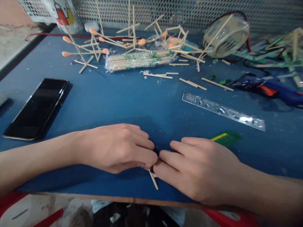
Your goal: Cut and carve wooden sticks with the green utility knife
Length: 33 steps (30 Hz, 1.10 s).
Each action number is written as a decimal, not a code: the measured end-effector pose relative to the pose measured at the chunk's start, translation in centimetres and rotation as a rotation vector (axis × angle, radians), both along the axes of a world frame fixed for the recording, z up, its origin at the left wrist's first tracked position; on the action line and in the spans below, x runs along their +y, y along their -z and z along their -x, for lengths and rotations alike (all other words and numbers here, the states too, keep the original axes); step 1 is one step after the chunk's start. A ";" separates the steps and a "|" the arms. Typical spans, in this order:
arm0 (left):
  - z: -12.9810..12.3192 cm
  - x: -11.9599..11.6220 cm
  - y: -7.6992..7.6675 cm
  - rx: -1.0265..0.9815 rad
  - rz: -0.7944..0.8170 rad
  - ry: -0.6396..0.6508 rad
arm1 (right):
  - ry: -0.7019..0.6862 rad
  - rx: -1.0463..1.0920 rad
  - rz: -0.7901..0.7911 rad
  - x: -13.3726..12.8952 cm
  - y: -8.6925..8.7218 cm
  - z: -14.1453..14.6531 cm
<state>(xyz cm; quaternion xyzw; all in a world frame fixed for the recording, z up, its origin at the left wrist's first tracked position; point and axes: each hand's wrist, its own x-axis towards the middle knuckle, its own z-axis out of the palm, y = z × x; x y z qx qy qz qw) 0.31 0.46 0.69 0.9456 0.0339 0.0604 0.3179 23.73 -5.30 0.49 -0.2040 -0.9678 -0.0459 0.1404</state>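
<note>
Near the table's front edge, my left hand (125, 146) and my right hand (196, 170) come together, knuckles up and fingers curled. Between their fingertips they pinch a thin wooden stick (154, 181). Only one end of it shows, slanting down toward the table edge; the rest is hidden by the fingers. Just beyond my right hand lies a green translucent piece with a yellow strip (228, 138), partly covered by that hand. A clear plastic ruler (224, 111) rests farther back on the right.
A phone (38, 107) lies at left. Behind are a wrapped bundle of sticks (139, 60), loose sticks (194, 84), stick frames with orange-tipped ends (85, 47), and a clear plastic jar (227, 36) on its side. A blue glue gun (281, 93) lies right. Perforated metal mesh (189, 12) borders the back.
</note>
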 end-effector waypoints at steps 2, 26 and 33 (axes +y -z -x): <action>0.1 0.0 0.0 0.006 0.001 0.000 | -0.003 0.006 -0.004 -0.2 0.1 0.0; 0.2 0.1 -0.1 0.019 -0.020 0.011 | -0.060 0.012 -0.008 0.9 0.3 -0.5; 0.1 0.2 0.0 0.000 -0.012 0.031 | -0.103 -0.075 0.015 1.3 0.2 -0.8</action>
